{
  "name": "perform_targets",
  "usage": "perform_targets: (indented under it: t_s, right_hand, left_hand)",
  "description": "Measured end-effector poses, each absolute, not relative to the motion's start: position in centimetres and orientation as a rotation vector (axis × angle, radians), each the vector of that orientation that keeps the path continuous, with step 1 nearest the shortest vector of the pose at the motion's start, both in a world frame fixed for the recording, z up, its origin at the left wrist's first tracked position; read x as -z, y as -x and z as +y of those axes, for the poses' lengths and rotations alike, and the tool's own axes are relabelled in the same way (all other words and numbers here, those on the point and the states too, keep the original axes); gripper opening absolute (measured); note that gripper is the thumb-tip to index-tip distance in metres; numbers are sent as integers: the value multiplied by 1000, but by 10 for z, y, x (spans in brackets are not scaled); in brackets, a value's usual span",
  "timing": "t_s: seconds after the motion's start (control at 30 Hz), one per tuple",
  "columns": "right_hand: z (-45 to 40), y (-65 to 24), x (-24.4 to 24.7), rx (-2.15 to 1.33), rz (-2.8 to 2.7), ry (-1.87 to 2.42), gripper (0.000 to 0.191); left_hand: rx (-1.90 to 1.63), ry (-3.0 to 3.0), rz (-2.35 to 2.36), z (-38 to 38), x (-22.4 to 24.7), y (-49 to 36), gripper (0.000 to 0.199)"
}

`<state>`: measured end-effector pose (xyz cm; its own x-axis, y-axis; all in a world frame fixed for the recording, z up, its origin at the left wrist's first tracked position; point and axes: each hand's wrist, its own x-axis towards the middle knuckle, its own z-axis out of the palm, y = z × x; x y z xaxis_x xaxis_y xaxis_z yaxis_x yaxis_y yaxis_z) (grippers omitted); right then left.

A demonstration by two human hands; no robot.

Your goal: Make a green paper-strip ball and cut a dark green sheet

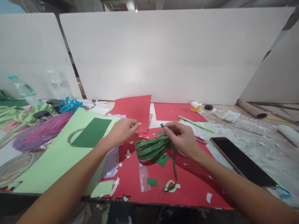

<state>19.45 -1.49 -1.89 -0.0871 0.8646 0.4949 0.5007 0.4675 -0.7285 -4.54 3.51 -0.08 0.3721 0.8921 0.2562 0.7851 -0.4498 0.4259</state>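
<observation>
My right hand pinches a looped bundle of dark green paper strips over the red sheet. A small green end sticks up past the fingertips, and one strip trails down to the sheet. My left hand is apart from the bundle, at its upper left. Its fingers reach to the right and nothing shows in them. Beneath that forearm lie a light green sheet and a dark green paper piece, which partly covers a tape roll.
Paper scraps litter the red sheet. A phone lies at right, near a plastic bottle and a cardboard tube. Left are a purple plastic bag and blue strips. A white panel stands behind.
</observation>
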Motion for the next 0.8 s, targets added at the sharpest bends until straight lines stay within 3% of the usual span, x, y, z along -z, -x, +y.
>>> perform_targets:
  t_s: [0.1,0.3,0.47,0.8]
  right_hand:
    - [-9,-200,17,-515,-1629,1152,21]
    - [-1,-205,5,-775,-1398,1006,31]
    - [2,-211,-6,-904,-1264,864,33]
    - [-7,-215,-17,-991,-1378,820,29]
  left_hand:
    - [-598,-2399,1540,39,-2,72,25]
    - [-283,-2344,1011,-3,-4,74,63]
    - [-391,-2239,956,-3,6,49,19]
    - [-774,-1222,859,6,4,8,37]
